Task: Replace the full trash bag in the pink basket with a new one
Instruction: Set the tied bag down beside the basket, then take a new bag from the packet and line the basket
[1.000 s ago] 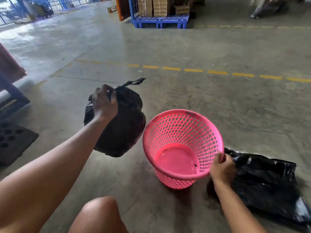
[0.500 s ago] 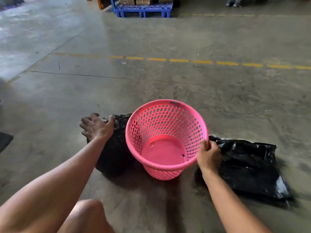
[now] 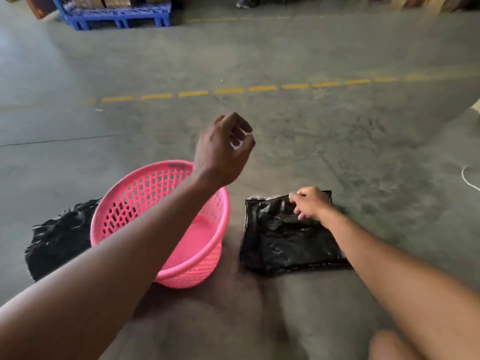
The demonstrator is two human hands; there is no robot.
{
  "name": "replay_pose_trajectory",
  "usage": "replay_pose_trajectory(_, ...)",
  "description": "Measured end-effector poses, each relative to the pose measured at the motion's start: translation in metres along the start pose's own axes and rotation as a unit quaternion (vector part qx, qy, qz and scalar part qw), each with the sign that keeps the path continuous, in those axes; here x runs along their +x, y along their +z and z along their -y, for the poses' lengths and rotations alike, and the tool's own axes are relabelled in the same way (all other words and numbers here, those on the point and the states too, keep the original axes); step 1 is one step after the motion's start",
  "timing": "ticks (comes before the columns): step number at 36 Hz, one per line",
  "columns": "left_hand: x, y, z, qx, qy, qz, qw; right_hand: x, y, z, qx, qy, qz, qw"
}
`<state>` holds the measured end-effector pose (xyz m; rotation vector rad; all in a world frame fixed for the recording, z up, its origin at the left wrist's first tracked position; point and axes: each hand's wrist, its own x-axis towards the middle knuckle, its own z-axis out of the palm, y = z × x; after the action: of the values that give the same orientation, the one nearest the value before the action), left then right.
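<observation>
Left hand [image 3: 223,149] raised above and beyond the far rim of the pink basket [image 3: 166,274], fingers loosely curled, nothing in them, forearm crossing over the basket's mouth; right hand [image 3: 310,202] reaching down to the right, fingertips pinching the upper edge of the flat new black bag [image 3: 283,245], which lies on the concrete floor [image 3: 337,141] just right of the basket. Basket upright on the floor, bare of any liner, pink bottom showing inside; full black trash bag [image 3: 57,240] set on the floor against the basket's left side, partly hidden behind the basket wall and the left forearm. Farther off, a dashed yellow line [image 3: 228,90] across the floor, a blue pallet [image 3: 117,18] at top left; blurred throughout from motion, pallet load and the shapes along the top edge hard to make out; a knee cut off at the bottom right corner.
</observation>
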<state>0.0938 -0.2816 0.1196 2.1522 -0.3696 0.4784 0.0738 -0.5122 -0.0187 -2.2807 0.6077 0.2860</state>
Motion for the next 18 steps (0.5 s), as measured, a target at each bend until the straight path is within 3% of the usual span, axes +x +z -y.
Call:
replay_pose_trajectory(4,-0.036,0.073,-0.009,-0.022,-0.035,0.112,0.993,0.021,-0.025,-0.05,-0.007,0.035,0.014,0.999)
replay_pose_trajectory(8,-0.091,0.141,0.024,-0.016,-0.183,0.234,0.955,0.041,-0.039,-0.119,-0.006,0.084,-0.002,0.996)
replay_pose_trajectory(13,-0.169,0.184,0.085,0.049,-0.395,0.27,0.877,0.048,-0.03,-0.203,-0.062,0.148,-0.022,0.987)
replay_pose_trajectory(18,-0.218,0.202,0.124,0.054,-0.552,0.215,0.804,0.048,-0.003,-0.253,-0.038,0.195,-0.074,0.977)
